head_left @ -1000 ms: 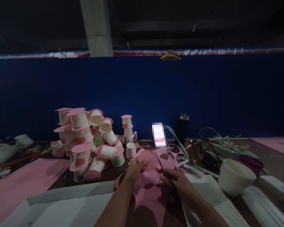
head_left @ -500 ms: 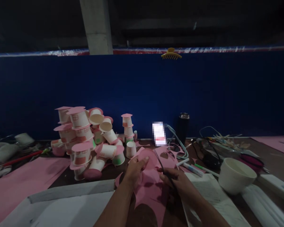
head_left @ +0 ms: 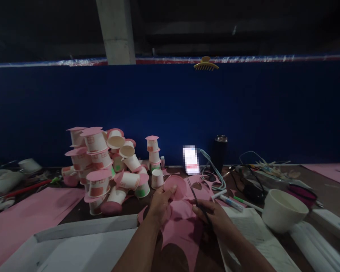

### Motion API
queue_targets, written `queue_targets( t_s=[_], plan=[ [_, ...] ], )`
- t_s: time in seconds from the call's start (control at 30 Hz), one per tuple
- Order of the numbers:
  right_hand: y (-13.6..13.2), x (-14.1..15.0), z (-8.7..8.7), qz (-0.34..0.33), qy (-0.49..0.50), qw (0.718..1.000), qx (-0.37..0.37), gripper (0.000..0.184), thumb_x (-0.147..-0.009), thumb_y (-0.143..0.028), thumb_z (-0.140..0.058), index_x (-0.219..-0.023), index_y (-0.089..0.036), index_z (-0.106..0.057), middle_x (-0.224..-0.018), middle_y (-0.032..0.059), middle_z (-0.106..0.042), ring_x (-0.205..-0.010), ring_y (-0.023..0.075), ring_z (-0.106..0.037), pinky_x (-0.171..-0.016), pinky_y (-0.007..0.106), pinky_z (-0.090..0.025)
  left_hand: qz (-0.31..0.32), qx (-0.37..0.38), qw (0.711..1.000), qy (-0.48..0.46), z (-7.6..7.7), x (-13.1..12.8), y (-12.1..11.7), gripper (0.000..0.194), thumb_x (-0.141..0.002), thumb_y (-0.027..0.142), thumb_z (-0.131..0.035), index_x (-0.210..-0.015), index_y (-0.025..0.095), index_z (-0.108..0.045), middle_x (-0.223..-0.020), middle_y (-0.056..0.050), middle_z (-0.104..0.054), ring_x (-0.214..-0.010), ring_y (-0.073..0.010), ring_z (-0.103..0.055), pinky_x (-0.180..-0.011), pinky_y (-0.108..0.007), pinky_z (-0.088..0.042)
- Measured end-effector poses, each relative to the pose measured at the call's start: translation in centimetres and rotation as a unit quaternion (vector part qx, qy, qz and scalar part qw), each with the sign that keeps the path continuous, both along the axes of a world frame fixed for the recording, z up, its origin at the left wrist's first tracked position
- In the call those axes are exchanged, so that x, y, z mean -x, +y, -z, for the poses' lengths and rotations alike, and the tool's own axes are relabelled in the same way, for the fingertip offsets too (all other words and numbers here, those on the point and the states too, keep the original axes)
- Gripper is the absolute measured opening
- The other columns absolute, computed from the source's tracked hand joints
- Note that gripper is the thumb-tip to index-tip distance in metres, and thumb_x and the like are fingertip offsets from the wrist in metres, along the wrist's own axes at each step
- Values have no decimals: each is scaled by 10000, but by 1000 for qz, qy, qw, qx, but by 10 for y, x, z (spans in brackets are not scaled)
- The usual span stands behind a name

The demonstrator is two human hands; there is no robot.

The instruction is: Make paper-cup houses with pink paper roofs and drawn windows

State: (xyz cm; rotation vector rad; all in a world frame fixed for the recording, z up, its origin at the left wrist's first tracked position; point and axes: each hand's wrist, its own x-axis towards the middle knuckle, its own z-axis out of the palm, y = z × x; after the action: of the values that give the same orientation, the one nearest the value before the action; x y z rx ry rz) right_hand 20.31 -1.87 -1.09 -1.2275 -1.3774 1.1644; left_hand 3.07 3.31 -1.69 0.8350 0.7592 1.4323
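Pinched between the thumb and fingers of my left hand is a round pink paper disc, held up above the table. My right hand grips a pair of dark scissors, the blades pointing up and away just right of the disc. Whether the blades touch the paper I cannot tell. Below both hands lies cut pink paper with curved edges. To the left, small paper cups with pink paper tops and drawn windows stand stacked or lie on their sides.
A white box lid lies front left, beside a pink sheet. Behind my hands are a lit phone and a dark bottle. On the right sit a white cup, pens and a written paper.
The pink disc has turned a little in my left hand and now shows rounder. The scissors' blades have shifted slightly right, apart from the disc's edge.
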Motion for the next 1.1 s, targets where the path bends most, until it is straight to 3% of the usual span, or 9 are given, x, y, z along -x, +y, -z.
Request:
queue_targets(
  t_s=[0.2,0.4,0.6,0.73,1.1],
  plan=[
    [-3,3,-1,-26,15,999,22,565,-627,-516,-742,-1028,-120,-708,-523,-51,-505,-440,69,-412,-432,204,-386,-4,-1,1000,17,-2,-1,-1,420,-524,421,-823,-529,163,-491,-487,60,-461,-484,-66,-377,-494,-200,-326],
    [-5,4,-2,-22,25,999,14,523,-616,-490,-760,-995,-131,-724,-571,-33,-539,-484,77,-450,-477,219,-443,4,-6,1000,31,-2,0,-2,390,-566,413,-804,-533,156,-512,-483,53,-464,-470,-60,-378,-476,-194,-318],
    [-1,1,6,-24,14,999,23,571,-644,-501,-736,-1081,-135,-691,-512,-62,-472,-399,60,-396,-381,193,-358,4,-9,999,34,6,1,2,370,-572,417,-798,-568,154,-539,-500,54,-472,-475,-60,-384,-481,-192,-336],
    [-3,2,4,-19,15,1000,14,534,-638,-482,-748,-1049,-143,-708,-549,-56,-500,-445,65,-417,-435,205,-390,15,-1,999,34,9,1,3,352,-593,431,-785,-654,147,-586,-547,36,-513,-500,-76,-435,-504,-208,-378],
    [-4,1,0,-8,-3,1000,-3,470,-663,-439,-735,-1030,-146,-722,-608,-28,-565,-517,90,-470,-481,214,-419,17,-9,999,35,12,2,4,343,-599,427,-787,-671,149,-598,-579,30,-522,-532,-81,-454,-538,-213,-407]
  ],
)
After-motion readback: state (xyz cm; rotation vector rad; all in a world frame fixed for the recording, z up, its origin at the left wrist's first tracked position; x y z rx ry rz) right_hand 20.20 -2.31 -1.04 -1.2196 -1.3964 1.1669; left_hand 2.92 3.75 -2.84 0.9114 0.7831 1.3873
